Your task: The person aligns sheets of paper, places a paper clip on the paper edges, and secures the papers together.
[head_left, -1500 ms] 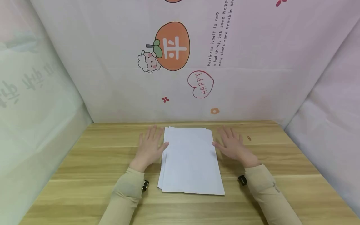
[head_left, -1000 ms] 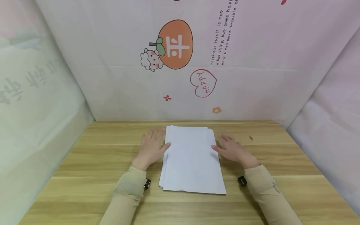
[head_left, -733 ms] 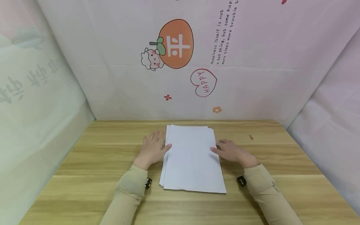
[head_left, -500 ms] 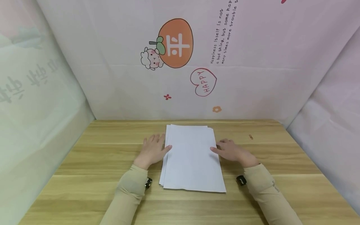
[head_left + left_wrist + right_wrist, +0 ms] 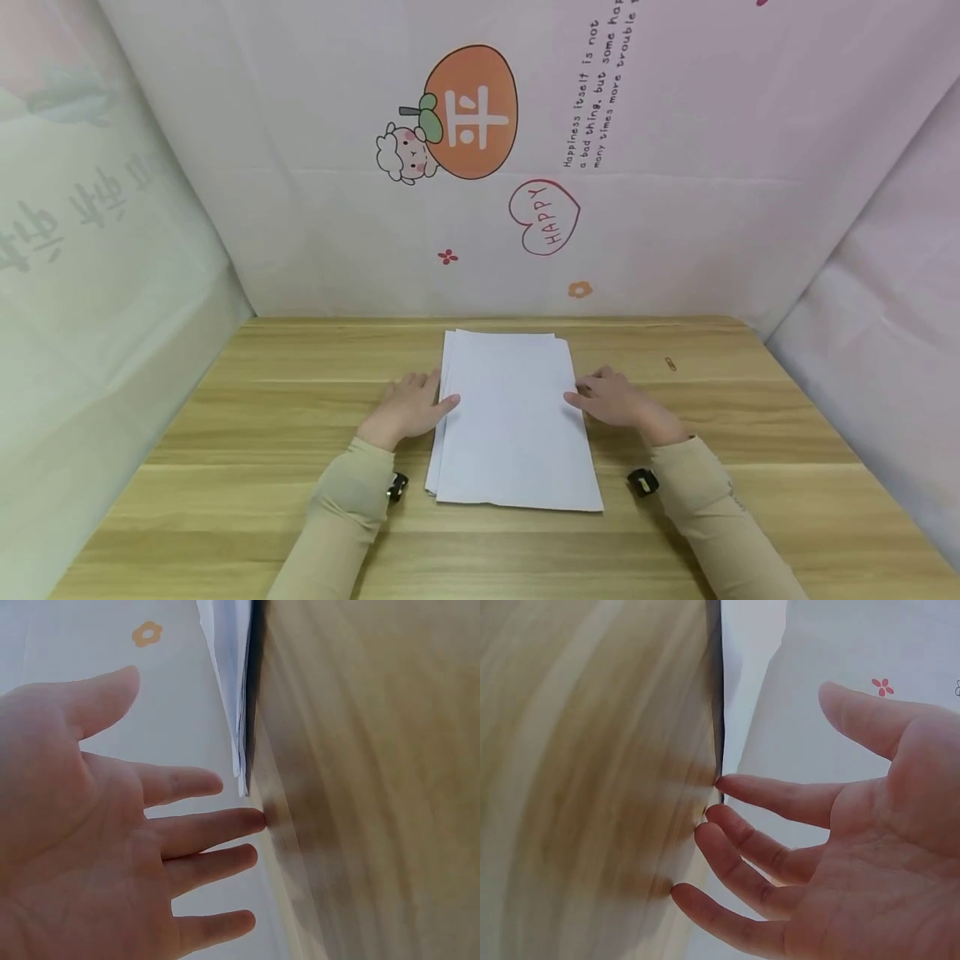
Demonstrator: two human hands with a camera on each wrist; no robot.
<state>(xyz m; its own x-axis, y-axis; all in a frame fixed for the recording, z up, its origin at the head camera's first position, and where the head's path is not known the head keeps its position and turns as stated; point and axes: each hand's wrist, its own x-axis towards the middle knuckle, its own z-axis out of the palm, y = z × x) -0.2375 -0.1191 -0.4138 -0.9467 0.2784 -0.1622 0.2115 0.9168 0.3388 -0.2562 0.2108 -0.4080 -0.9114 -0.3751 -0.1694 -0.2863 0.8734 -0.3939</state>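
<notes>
A slightly uneven stack of white paper sheets [image 5: 517,425] lies flat on the wooden table [image 5: 285,517]. At its left edge is my left hand [image 5: 408,408], thumb over the sheets. The left wrist view shows that hand's fingers [image 5: 202,832] spread and fairly straight, the thumb well apart from the paper edge [image 5: 229,682]. On the other side my right hand [image 5: 615,400] has its thumb over the right edge. In the right wrist view its fingers [image 5: 757,877] are gently bent, tips on the tabletop, the index fingertip at the paper's edge [image 5: 742,682]. Neither hand grips the sheets.
A small paper clip [image 5: 671,364] lies on the table right of the stack, beyond the right hand. Printed white cloth [image 5: 337,242] rises behind the table's far edge and on both sides. Black devices [image 5: 642,482] sit at both wrists.
Both hands have come down lower beside the stack, their raised, spread fingers settling toward the table. The right hand's fingers have bent. The sheets lie as before, the view having shifted slightly.
</notes>
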